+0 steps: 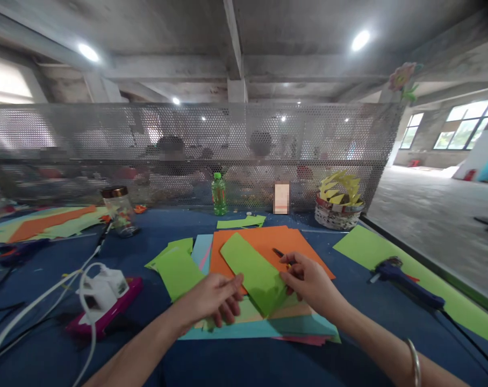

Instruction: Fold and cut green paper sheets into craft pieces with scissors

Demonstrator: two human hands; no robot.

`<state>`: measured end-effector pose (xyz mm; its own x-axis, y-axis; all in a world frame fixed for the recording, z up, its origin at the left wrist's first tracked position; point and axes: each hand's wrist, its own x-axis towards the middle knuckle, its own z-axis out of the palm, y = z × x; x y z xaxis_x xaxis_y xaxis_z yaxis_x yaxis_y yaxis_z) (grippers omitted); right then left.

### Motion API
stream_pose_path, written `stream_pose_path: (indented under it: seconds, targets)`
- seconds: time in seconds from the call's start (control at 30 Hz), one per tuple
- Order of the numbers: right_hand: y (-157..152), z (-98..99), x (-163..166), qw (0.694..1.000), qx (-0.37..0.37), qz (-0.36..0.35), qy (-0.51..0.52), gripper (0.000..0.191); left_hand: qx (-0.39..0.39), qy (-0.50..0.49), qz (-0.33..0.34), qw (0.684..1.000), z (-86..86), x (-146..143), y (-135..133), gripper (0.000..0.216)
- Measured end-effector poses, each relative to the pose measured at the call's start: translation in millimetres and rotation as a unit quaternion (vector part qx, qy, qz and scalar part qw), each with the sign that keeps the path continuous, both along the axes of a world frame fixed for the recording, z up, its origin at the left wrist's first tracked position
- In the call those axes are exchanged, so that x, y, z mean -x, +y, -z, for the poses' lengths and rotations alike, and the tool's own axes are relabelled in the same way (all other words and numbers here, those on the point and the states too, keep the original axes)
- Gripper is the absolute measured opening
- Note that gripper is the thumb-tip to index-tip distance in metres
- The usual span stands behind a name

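A bright green paper strip (pixel 248 269) slants over the paper stack in front of me. My right hand (pixel 306 277) pinches its right edge between thumb and fingers. Small scissors (pixel 279 252) with a dark pointed tip and a bit of yellow also stick out from this hand; their grip is mostly hidden. At the strip's left edge is my left hand (pixel 217 298), thumb stretched along the edge and the other fingers loosely apart below. Under the strip lie orange sheets (pixel 308 250) on top of light blue paper (pixel 260 329). Cut green pieces (pixel 179 271) lie to the left.
To the right are a blue glue gun (pixel 409 282) and a long green sheet (pixel 357 242). A magenta power strip (pixel 123 301) with white cables is at left, near a glass jar (pixel 121 215). Behind stand a green bottle (pixel 219 196), a woven basket (pixel 338 215) and a perforated screen (pixel 244 129).
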<state>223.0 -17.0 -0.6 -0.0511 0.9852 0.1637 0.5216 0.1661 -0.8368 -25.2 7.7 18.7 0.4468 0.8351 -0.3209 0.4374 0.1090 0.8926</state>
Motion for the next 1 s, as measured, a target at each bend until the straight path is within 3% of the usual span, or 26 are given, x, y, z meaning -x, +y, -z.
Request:
stream_pose_path:
  seconds: [0.07,0.13,0.33,0.47,0.7,0.83,1.0]
  targets:
    - [0.7,1.1,1.7,1.000,0.001,0.004,0.021,0.022,0.099,-0.090,-0.029,0.991,4.6,-19.4,-0.3,0.057]
    - [1.9,2.3,1.6,1.000,0.001,0.011,0.029,0.022,0.147,-0.154,-0.081,0.974,8.9,-33.6,1.4,0.052]
    - [9.6,5.4,-9.0,0.997,-0.043,0.052,-0.023,0.017,0.085,-0.214,-0.203,0.952,5.6,-40.6,9.3,0.024]
    - [12.1,8.1,-13.3,0.996,-0.051,0.054,-0.058,0.018,0.109,-0.276,-0.258,0.919,-2.9,-39.8,14.5,0.010]
    - [7.7,7.8,-8.0,0.994,-0.052,0.022,-0.094,0.028,0.139,-0.294,-0.217,0.920,2.2,-51.4,24.7,0.012]
    - [4.1,5.5,-3.4,0.994,-0.057,-0.009,-0.094,0.031,0.124,-0.253,-0.144,0.949,5.7,-52.7,24.5,0.037]
    - [-4.4,1.2,3.8,0.993,-0.070,-0.042,-0.089,0.034,0.124,-0.187,-0.084,0.971,5.5,-54.7,17.3,0.037]
